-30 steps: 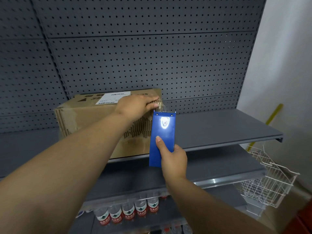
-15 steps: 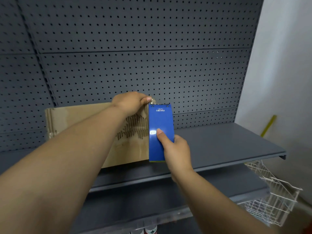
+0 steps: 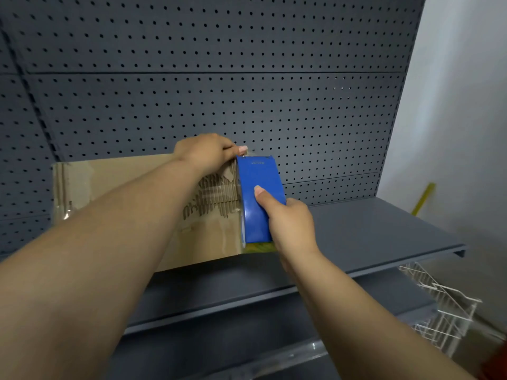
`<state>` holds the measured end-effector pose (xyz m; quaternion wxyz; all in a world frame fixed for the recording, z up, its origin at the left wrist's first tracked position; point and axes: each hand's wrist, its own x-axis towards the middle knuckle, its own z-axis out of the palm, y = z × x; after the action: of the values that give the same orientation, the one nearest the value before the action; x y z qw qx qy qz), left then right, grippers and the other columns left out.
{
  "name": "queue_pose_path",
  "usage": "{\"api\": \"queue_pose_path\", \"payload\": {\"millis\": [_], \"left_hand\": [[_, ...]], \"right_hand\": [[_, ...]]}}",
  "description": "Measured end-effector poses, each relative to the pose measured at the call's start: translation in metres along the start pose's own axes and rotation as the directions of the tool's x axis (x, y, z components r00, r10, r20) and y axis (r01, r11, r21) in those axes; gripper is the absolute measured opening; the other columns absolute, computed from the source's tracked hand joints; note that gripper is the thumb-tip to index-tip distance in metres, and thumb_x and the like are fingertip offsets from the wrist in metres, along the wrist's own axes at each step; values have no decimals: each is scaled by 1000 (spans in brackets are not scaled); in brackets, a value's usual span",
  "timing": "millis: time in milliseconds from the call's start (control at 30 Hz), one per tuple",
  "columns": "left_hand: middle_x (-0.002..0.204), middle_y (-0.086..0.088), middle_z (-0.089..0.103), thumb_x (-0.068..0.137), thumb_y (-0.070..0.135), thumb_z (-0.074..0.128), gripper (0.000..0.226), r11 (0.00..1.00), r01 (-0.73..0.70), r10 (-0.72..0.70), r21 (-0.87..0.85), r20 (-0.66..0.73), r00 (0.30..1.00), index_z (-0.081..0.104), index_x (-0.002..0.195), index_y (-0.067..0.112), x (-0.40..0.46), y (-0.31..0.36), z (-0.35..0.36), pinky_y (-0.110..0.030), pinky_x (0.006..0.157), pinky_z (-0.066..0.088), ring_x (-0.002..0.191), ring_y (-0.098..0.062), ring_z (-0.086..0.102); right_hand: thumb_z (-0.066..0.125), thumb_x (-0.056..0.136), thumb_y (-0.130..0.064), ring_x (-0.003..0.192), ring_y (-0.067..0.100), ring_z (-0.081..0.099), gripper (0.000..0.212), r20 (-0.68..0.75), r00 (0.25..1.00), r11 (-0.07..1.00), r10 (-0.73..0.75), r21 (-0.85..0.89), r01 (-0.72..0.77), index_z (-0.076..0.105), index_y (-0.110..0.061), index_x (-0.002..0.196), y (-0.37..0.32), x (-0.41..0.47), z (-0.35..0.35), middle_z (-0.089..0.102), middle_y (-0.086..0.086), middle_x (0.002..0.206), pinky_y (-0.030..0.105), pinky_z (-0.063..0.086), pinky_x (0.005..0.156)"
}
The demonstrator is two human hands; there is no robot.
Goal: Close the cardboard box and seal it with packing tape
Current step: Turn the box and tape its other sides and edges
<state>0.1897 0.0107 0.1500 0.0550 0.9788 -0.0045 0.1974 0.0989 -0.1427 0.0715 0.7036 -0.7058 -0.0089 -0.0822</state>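
A brown cardboard box (image 3: 109, 182) stands on the grey shelf (image 3: 370, 231), its front face torn and showing corrugation near the right edge. My left hand (image 3: 205, 153) presses on the box's top right corner, fingers curled over the edge. A blue tape dispenser (image 3: 258, 198) is held upright against the box's right end by my right hand (image 3: 290, 226), thumb on its blue face. A yellowish tape roll shows at the dispenser's bottom. The box's top is hidden from this angle.
A dark grey pegboard (image 3: 247, 91) backs the shelf. A lower shelf (image 3: 247, 338) sits below. A white wire basket (image 3: 444, 305) hangs at the lower right. A yellow stick (image 3: 424, 197) leans against the white wall at right.
The view has tilted up, so the box top and the bottles below are out of sight. The dispenser has moved down along the box's right end. My left hand stays on the corner.
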Motion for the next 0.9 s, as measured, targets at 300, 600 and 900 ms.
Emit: {"api": "queue_pose_path", "payload": {"millis": [300,600,900], "left_hand": [[89,9,62,87,68,29,44,1000,1,-1,-5,6,1000,62,94,39,-1,0,1,-31,74,41,94,-16,57],[107,10,64,85,71,26,52,999,22,-22,25,-2,1000,61,108,41,2,4,5,-34,81,45,101,-16,57],[123,3,61,89,65,26,51,996,47,-46,78,-17,999,57,119,37,-14,15,3,-41,92,33,115,-22,52]], "right_hand": [[65,82,-41,83,35,67,36,19,1000,1000,-5,1,5,63,-5,74,4,-13,-4,71,15,85,49,55,78],[64,81,-43,77,24,69,37,45,997,997,65,-35,-63,65,-6,80,20,-26,-18,72,9,82,39,55,72],[63,80,-46,87,33,67,49,50,991,990,126,-70,-123,64,2,90,13,-32,-16,70,17,93,46,55,80]]}}
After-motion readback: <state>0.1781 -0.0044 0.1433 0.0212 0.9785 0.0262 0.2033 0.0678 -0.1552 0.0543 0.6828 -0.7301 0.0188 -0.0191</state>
